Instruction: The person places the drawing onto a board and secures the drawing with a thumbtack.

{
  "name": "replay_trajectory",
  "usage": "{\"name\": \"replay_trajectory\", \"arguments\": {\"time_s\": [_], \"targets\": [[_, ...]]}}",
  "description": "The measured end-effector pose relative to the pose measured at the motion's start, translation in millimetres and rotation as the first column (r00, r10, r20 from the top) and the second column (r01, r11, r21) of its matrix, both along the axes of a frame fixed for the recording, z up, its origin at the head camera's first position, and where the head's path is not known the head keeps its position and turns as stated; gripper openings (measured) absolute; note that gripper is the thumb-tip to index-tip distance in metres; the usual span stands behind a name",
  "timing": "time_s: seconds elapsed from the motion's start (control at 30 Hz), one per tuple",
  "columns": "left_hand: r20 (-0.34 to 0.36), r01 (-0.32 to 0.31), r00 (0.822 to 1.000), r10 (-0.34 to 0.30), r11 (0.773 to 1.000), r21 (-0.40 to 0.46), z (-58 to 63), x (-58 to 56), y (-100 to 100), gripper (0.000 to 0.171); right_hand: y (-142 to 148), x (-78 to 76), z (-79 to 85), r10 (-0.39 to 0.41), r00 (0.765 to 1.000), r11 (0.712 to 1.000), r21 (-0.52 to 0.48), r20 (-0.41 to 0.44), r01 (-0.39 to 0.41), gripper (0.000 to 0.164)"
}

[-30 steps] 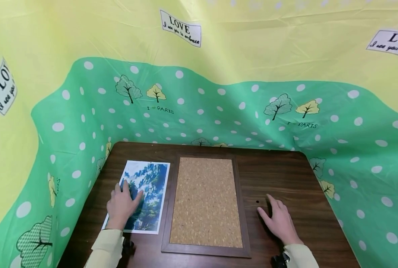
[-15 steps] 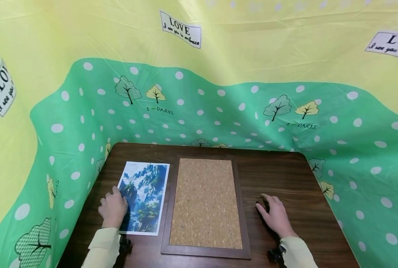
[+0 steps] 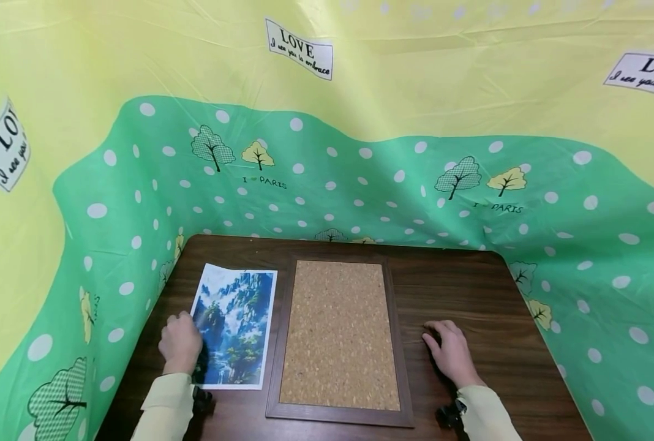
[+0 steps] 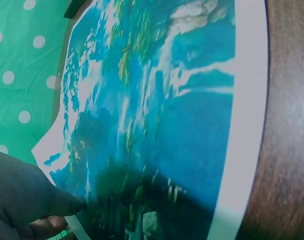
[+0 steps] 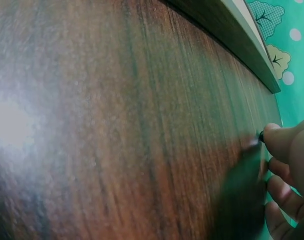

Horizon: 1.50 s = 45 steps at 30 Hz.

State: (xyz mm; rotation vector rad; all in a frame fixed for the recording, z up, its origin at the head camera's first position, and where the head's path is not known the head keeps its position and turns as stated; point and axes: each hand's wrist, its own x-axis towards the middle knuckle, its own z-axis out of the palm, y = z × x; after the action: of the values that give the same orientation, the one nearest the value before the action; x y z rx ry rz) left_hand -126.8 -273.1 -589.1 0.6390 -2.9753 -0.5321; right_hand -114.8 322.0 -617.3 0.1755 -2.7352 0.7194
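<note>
My left hand (image 3: 180, 344) pinches the left edge of a paper print (image 3: 241, 331) with a blue mountain landscape and a white border. In the left wrist view its thumb (image 4: 64, 201) lies over the edge, and the sheet bends up a little there. Right of the print lies a cork board (image 3: 339, 334) in a dark brown wooden frame. Beyond the board's right side, my right hand (image 3: 452, 354) is low over the table, fingers curled. The right wrist view shows a small black round object (image 5: 261, 136) pinched at its thumb tip; its kind does not show.
The dark wood table (image 3: 470, 288) has rounded far corners. Close behind it and along its sides hangs a green and yellow curtain (image 3: 360, 177) with white dots and printed trees. The board's frame (image 5: 251, 60) stands slightly raised from the tabletop.
My left hand has slid from on top of the print to its left edge and gripped it; the sheet now bends slightly. My right fingers have closed over the small black object on the table.
</note>
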Motion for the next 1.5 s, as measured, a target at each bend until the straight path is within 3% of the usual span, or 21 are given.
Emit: {"name": "replay_trajectory", "arguments": {"time_s": [0.2,0.57,0.83,1.03,1.13,1.3,1.5], "targets": [[0.030,-0.006,1.000,0.004,0.998,0.065,2.0,2.8,-8.3,0.019,-0.4,-1.3,-1.8,-0.003,1.000,1.000,0.000,-0.020,0.003,0.017],[0.020,-0.011,1.000,0.007,0.982,0.189,8.9,6.1,-25.9,0.013,-1.6,-1.1,-0.8,-0.016,1.000,1.000,0.004,-0.024,0.016,0.013],[0.049,-0.008,0.999,-0.002,0.981,0.195,7.3,5.3,-35.7,0.005,-2.6,-1.0,-0.5,-0.019,0.999,1.000,-0.002,-0.027,0.019,0.012],[0.035,-0.006,0.999,-0.001,0.981,0.192,12.5,8.8,-41.1,0.019,-2.5,-1.4,-1.2,-0.019,0.999,1.000,-0.002,-0.036,0.019,0.012],[0.041,-0.025,0.999,0.017,0.979,0.204,15.8,9.8,-43.7,0.017,-2.5,-1.8,-1.4,-0.015,0.998,1.000,-0.001,-0.053,0.015,0.012],[0.029,-0.035,0.999,0.029,0.974,0.226,20.0,9.1,-43.9,0.020,-2.4,-2.0,-1.5,-0.015,0.998,1.000,-0.004,-0.056,0.015,0.011],[-0.015,-0.003,1.000,0.006,0.971,0.241,23.3,7.9,-26.8,0.017,-2.0,-2.6,-3.9,-0.028,0.998,1.000,-0.008,-0.051,0.027,0.009]]}}
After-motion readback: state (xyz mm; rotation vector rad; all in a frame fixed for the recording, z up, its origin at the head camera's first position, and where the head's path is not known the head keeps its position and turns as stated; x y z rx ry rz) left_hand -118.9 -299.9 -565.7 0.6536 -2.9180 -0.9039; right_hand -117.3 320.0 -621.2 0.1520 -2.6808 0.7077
